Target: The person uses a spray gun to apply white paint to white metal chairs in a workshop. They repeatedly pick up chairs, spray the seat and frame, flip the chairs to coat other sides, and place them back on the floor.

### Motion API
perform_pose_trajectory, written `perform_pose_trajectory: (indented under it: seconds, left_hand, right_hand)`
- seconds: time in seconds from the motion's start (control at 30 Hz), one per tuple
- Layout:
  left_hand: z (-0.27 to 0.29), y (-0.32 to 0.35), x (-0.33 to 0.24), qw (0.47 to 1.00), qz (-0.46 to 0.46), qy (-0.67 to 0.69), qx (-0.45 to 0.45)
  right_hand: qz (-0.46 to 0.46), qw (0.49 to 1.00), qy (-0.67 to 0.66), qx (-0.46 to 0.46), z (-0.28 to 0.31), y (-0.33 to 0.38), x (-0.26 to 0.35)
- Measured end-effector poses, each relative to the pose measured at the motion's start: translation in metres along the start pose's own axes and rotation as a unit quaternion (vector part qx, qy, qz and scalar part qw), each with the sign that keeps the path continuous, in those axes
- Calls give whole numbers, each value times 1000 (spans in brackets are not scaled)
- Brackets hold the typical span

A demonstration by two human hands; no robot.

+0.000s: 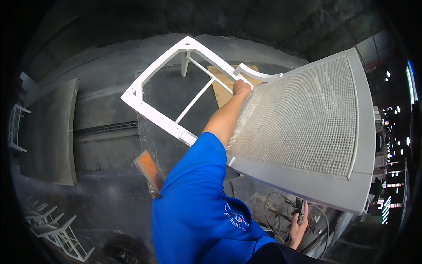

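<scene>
A white chair with an open leg frame and a pale woven mesh panel is tipped up in front of me, over a dark round stand. My left hand reaches out on a blue-sleeved arm and grips a bar of the white frame where it meets the mesh panel. My right hand hangs low at the lower right, closed around a dark tool that has hoses curling from it.
A piece of brown cardboard lies under the chair. An orange-faced flat object leans near the stand. White chair frames are stacked at lower left, beside a grey panel. Grey dusty walls surround the spot.
</scene>
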State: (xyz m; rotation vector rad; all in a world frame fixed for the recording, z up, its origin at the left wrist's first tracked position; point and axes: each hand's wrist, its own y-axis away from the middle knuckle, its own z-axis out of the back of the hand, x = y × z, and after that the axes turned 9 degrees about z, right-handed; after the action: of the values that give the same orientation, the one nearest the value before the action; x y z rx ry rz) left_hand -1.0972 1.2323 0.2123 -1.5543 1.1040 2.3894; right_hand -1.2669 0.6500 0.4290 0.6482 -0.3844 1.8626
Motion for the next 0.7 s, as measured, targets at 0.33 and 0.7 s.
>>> perform_pose_trajectory:
  seconds: [0.33, 0.7]
  left_hand:
    - [18, -13, 16, 937, 19, 292, 188]
    - [23, -19, 7, 936, 27, 309, 164]
  right_hand:
    - [45, 999, -6, 6, 3, 20, -8]
    - [93, 995, 39, 4, -5, 41, 29]
